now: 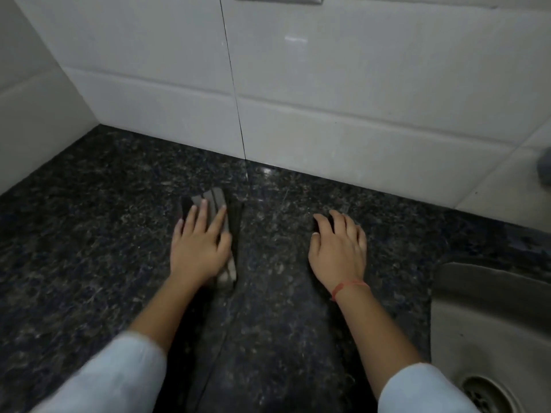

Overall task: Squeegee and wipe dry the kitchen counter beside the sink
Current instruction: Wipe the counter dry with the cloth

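A dark speckled stone counter [89,248] met a white tiled wall [328,84] along its back edge and left edge. A folded cloth [219,198], striped grey and black, lay flat near the middle of the counter, short of the back edge. The left hand [199,248] pressed down on the cloth, palm down, with fingers straight and slightly spread, and the cloth's far end showed past the fingertips. The right hand [340,248] rested on bare counter well to the right of the cloth. Its fingers were loosely bent, the tips touched the stone, and it held nothing. A red thread [348,286] circled the right wrist. Both arms wore pale blue sleeves [113,377]. A steel sink [492,308] was set in the counter's near right corner, with its drain [483,391] visible.
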